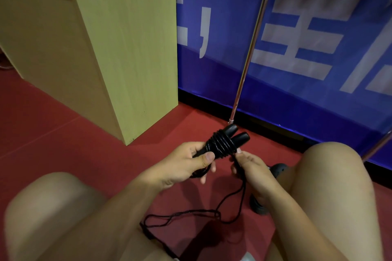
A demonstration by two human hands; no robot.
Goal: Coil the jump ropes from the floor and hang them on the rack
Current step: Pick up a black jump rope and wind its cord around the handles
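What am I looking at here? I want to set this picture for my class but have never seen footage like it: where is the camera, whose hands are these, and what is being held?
There is no machine: a person wears a wide-angle camera on the head, looking forward and down, so you see their own bare knees and hands.

The left hand grips two black jump rope handles held side by side, with several turns of black rope wound round them. The right hand pinches the loose rope in its fingers just beside the coil. The unwound rest trails in loops on the red floor.

Behind stand a light wooden cabinet, a blue banner with white lettering, and a thin metal pole, probably part of the rack. Dark items hang top right, too blurred to name.
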